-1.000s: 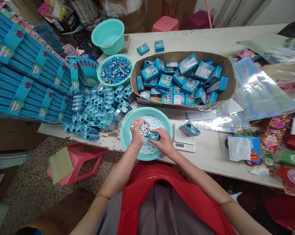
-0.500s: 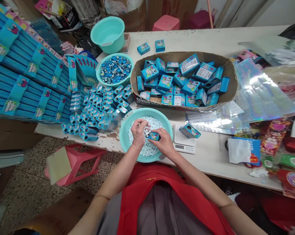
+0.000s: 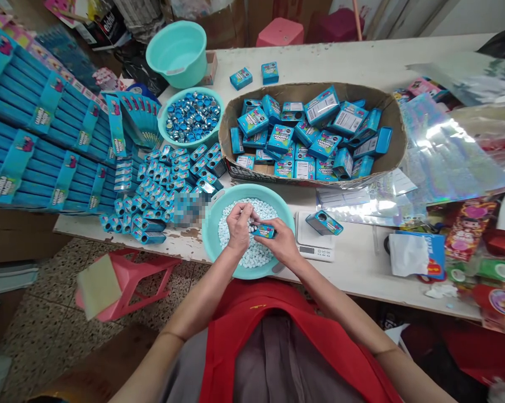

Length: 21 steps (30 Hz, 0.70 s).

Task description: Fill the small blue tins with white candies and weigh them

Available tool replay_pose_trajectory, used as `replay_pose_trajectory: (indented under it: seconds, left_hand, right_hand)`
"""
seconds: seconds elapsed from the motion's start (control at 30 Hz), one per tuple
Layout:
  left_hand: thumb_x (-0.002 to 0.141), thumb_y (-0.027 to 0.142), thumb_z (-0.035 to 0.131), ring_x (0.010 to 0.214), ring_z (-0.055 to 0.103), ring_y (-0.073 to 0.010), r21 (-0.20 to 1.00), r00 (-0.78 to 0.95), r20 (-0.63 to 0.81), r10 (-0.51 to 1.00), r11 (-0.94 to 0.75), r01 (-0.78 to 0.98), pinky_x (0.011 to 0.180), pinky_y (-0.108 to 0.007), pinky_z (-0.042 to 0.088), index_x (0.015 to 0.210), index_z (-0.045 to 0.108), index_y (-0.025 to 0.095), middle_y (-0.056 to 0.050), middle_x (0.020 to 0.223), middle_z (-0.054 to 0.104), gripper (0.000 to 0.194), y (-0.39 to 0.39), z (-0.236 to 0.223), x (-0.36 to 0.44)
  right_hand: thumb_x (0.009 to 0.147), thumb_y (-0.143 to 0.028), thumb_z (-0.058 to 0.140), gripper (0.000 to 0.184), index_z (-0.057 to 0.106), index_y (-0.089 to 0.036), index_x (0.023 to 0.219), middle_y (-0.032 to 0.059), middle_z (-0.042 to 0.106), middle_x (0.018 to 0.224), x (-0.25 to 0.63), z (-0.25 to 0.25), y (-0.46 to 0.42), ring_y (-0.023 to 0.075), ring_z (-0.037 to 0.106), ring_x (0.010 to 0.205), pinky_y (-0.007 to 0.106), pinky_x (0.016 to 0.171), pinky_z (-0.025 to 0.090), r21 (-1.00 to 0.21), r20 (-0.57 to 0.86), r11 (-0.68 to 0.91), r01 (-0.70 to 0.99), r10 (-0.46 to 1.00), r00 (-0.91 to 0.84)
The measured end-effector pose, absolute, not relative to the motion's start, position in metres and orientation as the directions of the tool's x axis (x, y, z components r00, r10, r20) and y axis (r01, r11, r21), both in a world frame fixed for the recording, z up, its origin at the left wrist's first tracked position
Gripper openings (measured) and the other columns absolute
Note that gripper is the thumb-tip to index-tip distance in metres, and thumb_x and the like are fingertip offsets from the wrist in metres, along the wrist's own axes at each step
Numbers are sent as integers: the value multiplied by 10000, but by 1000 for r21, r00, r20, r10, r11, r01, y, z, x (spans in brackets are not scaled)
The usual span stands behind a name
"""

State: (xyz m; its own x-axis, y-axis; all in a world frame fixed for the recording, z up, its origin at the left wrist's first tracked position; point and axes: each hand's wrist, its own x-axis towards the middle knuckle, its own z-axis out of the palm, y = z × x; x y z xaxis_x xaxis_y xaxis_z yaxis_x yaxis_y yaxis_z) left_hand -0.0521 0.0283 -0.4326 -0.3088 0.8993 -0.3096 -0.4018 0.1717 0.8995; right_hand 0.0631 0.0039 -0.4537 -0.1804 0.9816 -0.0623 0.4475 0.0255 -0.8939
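Note:
My right hand (image 3: 283, 243) grips a small blue candy box (image 3: 265, 231), tilted on its side over a turquoise basin (image 3: 211, 238). White candies (image 3: 254, 258) fill the basin's bottom. Fingers curled, my left hand (image 3: 237, 228) holds a few white candies beside the box's left end; the fingers partly hide them and that end. A white digital scale (image 3: 315, 253) stands right of the basin, and on it lies another blue box (image 3: 324, 223) with a round hole in its end.
Behind the basin, a cut-down cardboard carton (image 3: 397, 131) holds many blue boxes. Further left are a basin of blue-and-silver caps (image 3: 193, 117), rows of open blue boxes (image 3: 155, 190) and stacked flat packaging (image 3: 46, 145). Shiny plastic sheets (image 3: 449, 151) lie right. A pink stool (image 3: 138, 280) stands below the table's left edge.
The view has shifted slightly. My left fingers have drawn a little closer together by the box's end. The right hand keeps its hold on the box.

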Motion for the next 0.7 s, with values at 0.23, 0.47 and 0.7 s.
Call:
replay_pose_trajectory:
  seconds: [0.23,0.47,0.7]
  left_hand:
    - [780,474,581,475,508,-95,883,-287,-368,884,235,-408,480,-214,386,691,537,175,16,564,531,315,36,-438,-67]
    - [748,354,646,1096,509,-274,861,52,-105,993,64,504,980,-408,350,841,681,218,-85,1052,647,168,66,-527,-83]
    - [836,389,535,1116,428,-317,475,310,-336,889,-124,871,937,-441,324,1103,624,220,-132,1231,528,328,21,-543,-62]
  right_hand:
    - [674,-322,783,341,672,-255,989,37,658,934,71,-453,-7,220,616,910,387,839,493,-957,-33,32,289,975,-219]
    - [702,-386,768,358,661,-285,1028,45,644,989,88,-451,-22,221,616,945,389,837,517,-956,66,86,280,995,-81]
    - [726,-367,741,342,649,-251,1035,64,642,978,80,-487,-11,229,620,932,417,849,513,-909,197,145,391,976,96]
